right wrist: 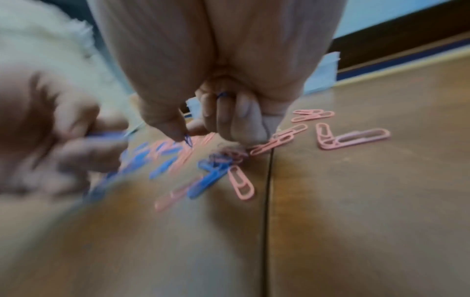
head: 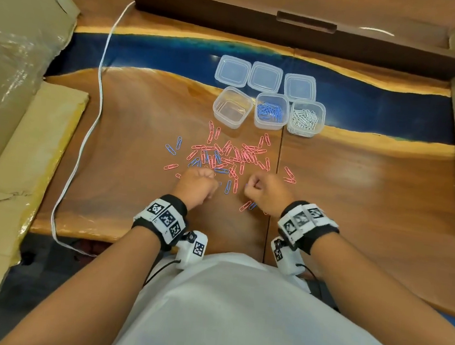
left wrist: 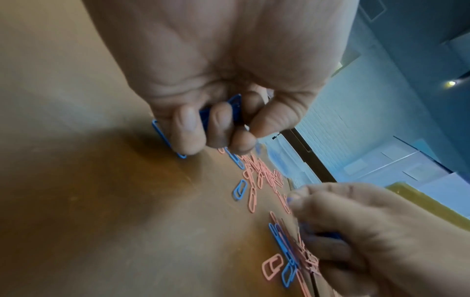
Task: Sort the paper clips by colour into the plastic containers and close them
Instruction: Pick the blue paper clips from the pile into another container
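A scatter of pink paper clips (head: 233, 156) with a few blue paper clips (head: 170, 149) among them lies on the wooden table (head: 142, 125). Both hands sit at its near edge, fingers curled. My left hand (head: 197, 182) grips several blue clips (left wrist: 235, 104) in its curled fingers. My right hand (head: 263, 189) pinches a blue clip (right wrist: 187, 139) at its fingertips and holds another blue one (right wrist: 223, 94) in its fist. Behind the pile stand three open containers: an empty one (head: 232, 107), one with blue clips (head: 271, 111), one with white clips (head: 306, 118).
Three clear lids (head: 266, 77) lie in a row behind the containers on the blue resin strip. A white cable (head: 92, 120) runs down the table's left side. Cardboard (head: 17, 124) borders the left, a dark wooden board (head: 290, 31) the back.
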`<state>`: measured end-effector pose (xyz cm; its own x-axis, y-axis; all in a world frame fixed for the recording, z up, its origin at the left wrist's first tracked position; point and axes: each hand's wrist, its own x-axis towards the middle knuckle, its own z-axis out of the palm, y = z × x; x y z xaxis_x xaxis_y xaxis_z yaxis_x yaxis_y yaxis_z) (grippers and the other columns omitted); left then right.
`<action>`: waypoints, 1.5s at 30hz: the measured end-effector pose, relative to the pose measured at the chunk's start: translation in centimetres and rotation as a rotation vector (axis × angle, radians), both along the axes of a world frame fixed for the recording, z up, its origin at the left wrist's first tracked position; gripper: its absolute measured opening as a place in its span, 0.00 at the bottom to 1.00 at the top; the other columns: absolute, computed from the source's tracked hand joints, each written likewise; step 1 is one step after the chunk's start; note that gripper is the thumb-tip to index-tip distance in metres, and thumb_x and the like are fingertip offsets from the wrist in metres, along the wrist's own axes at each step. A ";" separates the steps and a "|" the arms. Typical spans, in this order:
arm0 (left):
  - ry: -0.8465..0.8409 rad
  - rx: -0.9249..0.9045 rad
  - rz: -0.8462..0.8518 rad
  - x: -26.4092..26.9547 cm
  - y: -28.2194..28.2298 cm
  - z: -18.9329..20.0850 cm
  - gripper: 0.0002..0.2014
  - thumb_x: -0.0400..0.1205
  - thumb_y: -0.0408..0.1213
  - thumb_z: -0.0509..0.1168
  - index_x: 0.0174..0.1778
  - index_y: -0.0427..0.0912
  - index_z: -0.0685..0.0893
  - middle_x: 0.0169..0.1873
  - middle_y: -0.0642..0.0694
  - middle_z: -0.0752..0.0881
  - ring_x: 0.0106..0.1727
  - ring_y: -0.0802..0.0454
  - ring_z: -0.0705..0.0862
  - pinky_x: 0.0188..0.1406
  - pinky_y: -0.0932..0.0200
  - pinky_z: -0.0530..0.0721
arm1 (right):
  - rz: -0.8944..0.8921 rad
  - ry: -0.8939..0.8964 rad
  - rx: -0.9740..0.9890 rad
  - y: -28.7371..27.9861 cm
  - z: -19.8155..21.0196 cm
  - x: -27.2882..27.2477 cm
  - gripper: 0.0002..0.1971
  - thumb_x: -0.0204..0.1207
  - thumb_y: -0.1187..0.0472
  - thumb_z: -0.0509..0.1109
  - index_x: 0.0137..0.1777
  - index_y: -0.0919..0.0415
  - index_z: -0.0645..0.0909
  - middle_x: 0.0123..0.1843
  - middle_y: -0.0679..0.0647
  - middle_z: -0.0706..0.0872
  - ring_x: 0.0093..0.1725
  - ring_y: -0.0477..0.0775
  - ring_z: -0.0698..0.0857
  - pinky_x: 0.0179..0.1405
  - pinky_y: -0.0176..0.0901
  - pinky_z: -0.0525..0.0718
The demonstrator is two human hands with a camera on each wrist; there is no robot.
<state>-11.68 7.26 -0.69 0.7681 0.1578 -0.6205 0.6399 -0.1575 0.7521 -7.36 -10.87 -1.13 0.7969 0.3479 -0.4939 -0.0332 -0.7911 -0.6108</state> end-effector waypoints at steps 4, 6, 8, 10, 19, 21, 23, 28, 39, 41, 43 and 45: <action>0.055 -0.016 -0.009 0.4 -0.2 0.1 0.20 0.65 0.16 0.53 0.14 0.46 0.64 0.08 0.51 0.65 0.11 0.52 0.67 0.16 0.73 0.56 | -0.617 0.364 0.539 -3.0 1.1 0.7 0.11 0.77 0.72 0.54 0.34 0.60 0.68 0.30 0.55 0.73 0.25 0.51 0.71 0.16 0.37 0.67; 0.052 -0.008 -0.019 0.6 -0.2 0.1 0.19 0.66 0.16 0.51 0.20 0.46 0.64 0.08 0.52 0.66 0.10 0.54 0.68 0.16 0.73 0.56 | -0.733 0.486 0.690 -4.2 1.5 0.3 0.11 0.70 0.77 0.51 0.33 0.61 0.65 0.31 0.60 0.74 0.24 0.54 0.70 0.16 0.37 0.66; 0.059 0.013 -0.065 0.8 -0.4 0.3 0.18 0.66 0.16 0.50 0.23 0.45 0.66 0.08 0.51 0.67 0.10 0.55 0.65 0.14 0.74 0.56 | -0.735 0.527 0.704 -4.8 1.4 -0.4 0.13 0.64 0.80 0.50 0.32 0.61 0.64 0.29 0.61 0.73 0.22 0.53 0.70 0.15 0.36 0.65; 0.075 0.029 -0.103 0.9 -0.5 0.3 0.18 0.64 0.14 0.49 0.25 0.45 0.68 0.09 0.49 0.69 0.10 0.55 0.63 0.14 0.73 0.57 | -0.698 0.536 0.674 -4.6 0.9 -1.0 0.15 0.62 0.82 0.48 0.32 0.61 0.64 0.27 0.60 0.72 0.20 0.52 0.68 0.14 0.35 0.64; -0.067 0.175 -0.453 1.5 -2.6 0.7 0.12 0.74 0.26 0.64 0.29 0.46 0.78 0.24 0.52 0.77 0.18 0.64 0.72 0.17 0.74 0.66 | -0.347 0.219 0.335 -3.8 -0.1 -1.4 0.09 0.69 0.71 0.67 0.36 0.57 0.79 0.21 0.45 0.72 0.20 0.45 0.67 0.20 0.34 0.67; -0.136 0.337 -0.587 1.7 -3.3 0.6 0.07 0.74 0.29 0.67 0.35 0.46 0.81 0.26 0.57 0.78 0.24 0.65 0.75 0.23 0.76 0.69 | -0.142 0.011 0.067 -3.5 -0.8 -1.2 0.05 0.70 0.64 0.73 0.37 0.54 0.81 0.23 0.42 0.75 0.24 0.43 0.72 0.27 0.38 0.71; -0.159 0.439 -0.660 1.9 -3.7 0.3 0.05 0.75 0.33 0.69 0.42 0.48 0.84 0.34 0.55 0.83 0.34 0.58 0.79 0.36 0.66 0.76 | -0.048 -0.083 -0.078 -3.1 -1.3 -1.3 0.05 0.70 0.57 0.75 0.36 0.50 0.81 0.28 0.44 0.81 0.30 0.44 0.78 0.33 0.39 0.74; -0.205 0.597 -0.776 2.4 -4.6 0.7 0.06 0.77 0.38 0.69 0.50 0.49 0.84 0.45 0.51 0.87 0.48 0.48 0.84 0.45 0.58 0.79 | 0.015 -0.117 -0.161 -2.7 -0.9 -1.3 0.04 0.74 0.59 0.69 0.39 0.53 0.84 0.37 0.50 0.87 0.39 0.52 0.84 0.40 0.45 0.83; -0.210 0.621 -0.805 2.2 -4.3 0.7 0.08 0.77 0.46 0.72 0.49 0.49 0.85 0.40 0.56 0.80 0.43 0.55 0.77 0.40 0.61 0.69 | -0.490 0.319 0.338 -4.5 0.8 -0.3 0.12 0.77 0.64 0.64 0.31 0.55 0.75 0.23 0.49 0.65 0.19 0.45 0.61 0.16 0.32 0.57; -0.209 0.653 -0.848 2.1 -4.2 0.4 0.04 0.79 0.43 0.70 0.45 0.48 0.85 0.41 0.55 0.82 0.42 0.54 0.78 0.34 0.63 0.68 | -0.593 0.456 0.506 -4.6 1.2 -0.3 0.13 0.78 0.67 0.60 0.32 0.56 0.71 0.26 0.50 0.63 0.21 0.46 0.58 0.18 0.31 0.51; -0.201 0.680 -0.871 2.1 -4.3 0.2 0.03 0.80 0.40 0.67 0.43 0.46 0.84 0.38 0.55 0.82 0.40 0.52 0.79 0.27 0.63 0.65 | -0.618 0.521 0.597 -4.8 1.5 -0.4 0.12 0.78 0.69 0.59 0.33 0.57 0.70 0.27 0.51 0.64 0.22 0.46 0.59 0.19 0.32 0.51; -0.168 0.695 -0.911 2.2 -4.5 0.3 0.05 0.82 0.39 0.66 0.42 0.44 0.83 0.38 0.53 0.81 0.39 0.51 0.78 0.31 0.62 0.68 | -0.628 0.562 0.662 -5.3 1.7 -0.4 0.10 0.76 0.70 0.60 0.34 0.58 0.70 0.28 0.52 0.67 0.22 0.47 0.62 0.18 0.32 0.53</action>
